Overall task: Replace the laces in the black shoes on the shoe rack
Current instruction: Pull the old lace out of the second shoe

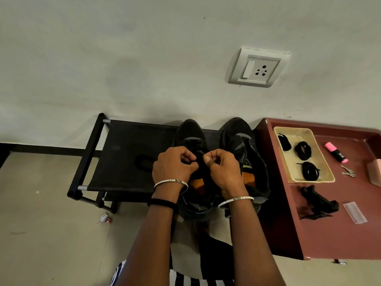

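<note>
1. A scrap of wrapper (105, 218) lay on the floor at 8 o'clock from the grips, apart from the shoe rack (127, 153), whose black fabric top ran out to 9 o'clock along the wall.
2. The left grip (173, 164) was curled, thumb and forefinger pinching the black lace (200, 156) over the middle of the left shoe (190, 131), which stood on the rack with its toe at 12 o'clock.
3. The right grip (221, 168) pinched the same lace from 3 o'clock, close beside the left; together they hid the shoe's eyelets.
4. The right shoe (239, 133) stood just beside, at 3 o'clock, hard against the maroon counter (329, 234).
5. On the counter a tray (292, 129) held coiled laces (303, 150); a pink highlighter (336, 152) and keys (348, 172) lay at its 3 o'clock.
6. Room opened at 9 o'clock over the rack's top; at 3 o'clock the right shoe and counter edge closed in.
</note>
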